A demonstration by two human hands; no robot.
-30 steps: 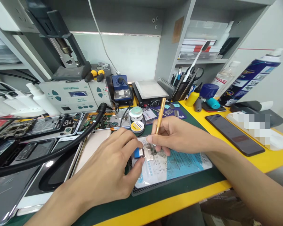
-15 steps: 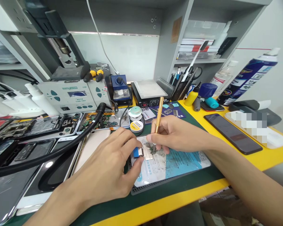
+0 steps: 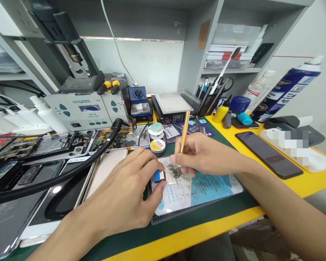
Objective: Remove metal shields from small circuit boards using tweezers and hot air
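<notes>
Right hand (image 3: 203,154) holds gold tool (image 3: 184,132) near-upright, tip down.

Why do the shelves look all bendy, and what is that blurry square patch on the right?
Head view: the wide lens bends the grey shelves and leans the spray can; the blocky patch is pixelated, so nothing there is readable; a bright light strip glows under the shelf; the left hand and right hand are sharp.

Brushed brass-coloured metal tool shaft (image 3: 184,131) — glossy black glass phone (image 3: 268,154), matt green mat (image 3: 125,239).
</notes>
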